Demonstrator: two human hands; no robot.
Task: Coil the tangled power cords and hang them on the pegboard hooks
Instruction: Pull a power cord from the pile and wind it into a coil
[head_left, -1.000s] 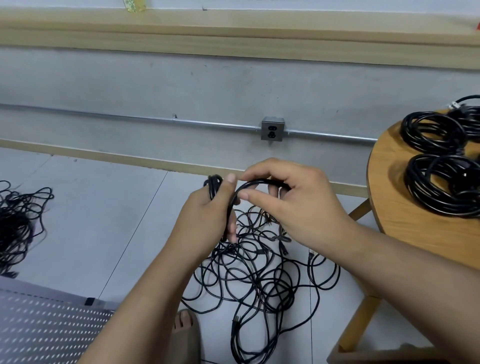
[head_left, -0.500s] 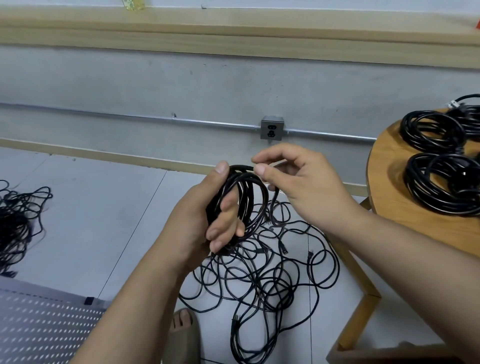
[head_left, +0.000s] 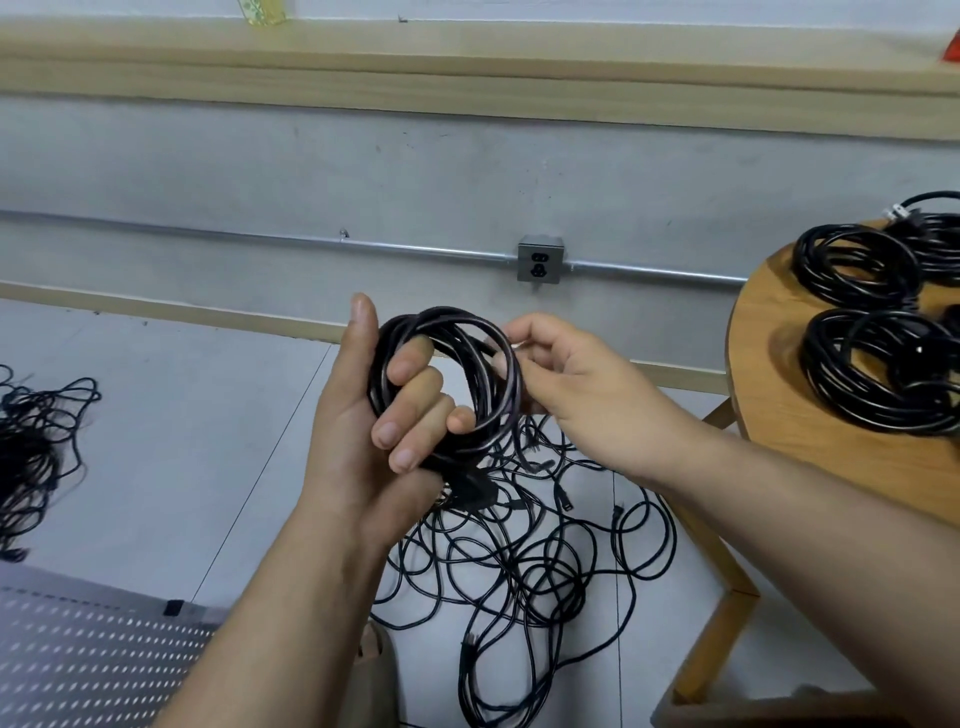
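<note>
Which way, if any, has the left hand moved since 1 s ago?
Yes: the left hand, gripping the cord coil, has shifted left and slightly up, now further left of the wall outlet.

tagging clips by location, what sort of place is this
Probably a workshop or utility room: metal conduit runs along a bare wall to a boxed outlet, a pegboard panel lies on the floor, and coiled cords sit on a wooden table.

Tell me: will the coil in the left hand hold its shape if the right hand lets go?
Likely mostly: the left hand curls its fingers through the coil, clamping one side. The loops look limp and uneven, so the free side would probably sag and spread. The right hand pinches the outer loop; that one may slip off first.
</note>
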